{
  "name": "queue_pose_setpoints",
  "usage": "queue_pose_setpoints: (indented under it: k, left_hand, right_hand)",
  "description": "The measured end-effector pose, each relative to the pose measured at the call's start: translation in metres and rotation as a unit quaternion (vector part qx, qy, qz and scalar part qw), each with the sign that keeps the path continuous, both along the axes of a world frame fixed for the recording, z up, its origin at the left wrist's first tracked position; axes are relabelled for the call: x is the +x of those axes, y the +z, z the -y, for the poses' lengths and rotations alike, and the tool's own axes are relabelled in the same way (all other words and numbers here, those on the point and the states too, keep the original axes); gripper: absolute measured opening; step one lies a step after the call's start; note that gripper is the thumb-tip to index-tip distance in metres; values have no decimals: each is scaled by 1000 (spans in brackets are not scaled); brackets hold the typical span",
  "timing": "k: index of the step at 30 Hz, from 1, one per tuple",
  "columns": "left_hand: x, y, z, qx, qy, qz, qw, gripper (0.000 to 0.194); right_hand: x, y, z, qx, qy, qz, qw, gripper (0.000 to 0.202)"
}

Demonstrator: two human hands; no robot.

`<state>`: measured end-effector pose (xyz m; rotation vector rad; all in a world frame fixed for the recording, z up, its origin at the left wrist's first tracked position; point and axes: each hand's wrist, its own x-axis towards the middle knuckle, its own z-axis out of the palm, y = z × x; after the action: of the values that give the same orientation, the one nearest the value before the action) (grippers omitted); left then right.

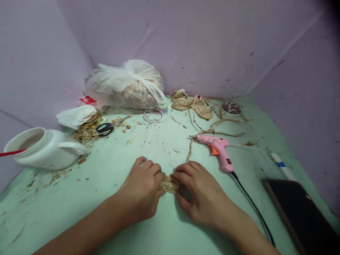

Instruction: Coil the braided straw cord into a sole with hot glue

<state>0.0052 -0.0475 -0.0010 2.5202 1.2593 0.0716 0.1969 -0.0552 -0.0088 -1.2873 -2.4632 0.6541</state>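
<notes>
A small oblong piece of braided straw cord (170, 184), wound in close rows, is held low over the table between my hands. My left hand (145, 186) closes on its left end, covering that part. At its rounded right end, the fingers and thumb of my right hand (198, 191) curve around the edge. A loose length of straw cord (190, 150) runs up from behind my right fingers. The pink glue gun (216, 147) lies on its side beyond my right hand, nozzle pointing left.
Straw soles (202, 108) and loose cords lie at the back, near a dish of beads (231, 108). Black-handled scissors (105, 129), a white jug (47, 148) on its side and a stuffed plastic bag (127, 85) are leftward. A dark phone (300, 212) lies at right beside the glue gun's cable (252, 202).
</notes>
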Motion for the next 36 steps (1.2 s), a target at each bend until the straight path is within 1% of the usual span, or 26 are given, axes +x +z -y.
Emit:
queue_pose_setpoints:
  k: [4, 6, 8, 11, 14, 17, 19, 21, 25, 31, 33, 36]
  left_hand:
    - [5, -6, 2, 21, -3, -3, 1000, 16]
    - [5, -8, 4, 21, 13, 12, 1000, 14]
    - [5, -8, 6, 9, 43, 32, 999, 15]
    - [4, -8, 7, -10, 74, 53, 996, 28]
    - [2, -9, 6, 23, 84, 58, 995, 48]
    - [-4, -10, 3, 61, 95, 51, 992, 65]
    - [-9, -11, 0, 56, 97, 45, 993, 69]
    - [-13, -10, -3, 37, 93, 49, 994, 67]
    - [-15, -12, -4, 3, 89, 72, 993, 52]
    - [-14, -22, -7, 21, 78, 86, 993, 33]
    - [-15, -24, -9, 23, 66, 85, 994, 31]
    - [-15, -25, -10, 27, 57, 85, 994, 37]
  right_hand:
    - [0, 1, -1, -16, -6, -1, 1000, 28]
    - [3, 3, -3, -29, -4, -14, 999, 30]
    - [9, 5, -6, -39, 2, -44, 998, 29]
    - [18, 0, -14, -8, -2, -64, 998, 25]
    - [20, -9, -21, 42, -3, -35, 999, 29]
    - [17, -15, -22, 48, 2, -20, 999, 27]
    - [15, -17, -21, 47, 8, -21, 999, 29]
    - [15, -18, -20, 58, 12, -27, 998, 31]
    - [14, -20, -20, 87, 7, -41, 995, 33]
    - [11, -22, -20, 114, -26, -61, 991, 36]
    - [10, -23, -20, 114, -41, -68, 990, 34]
    - [8, -23, -19, 106, -57, -75, 990, 31]
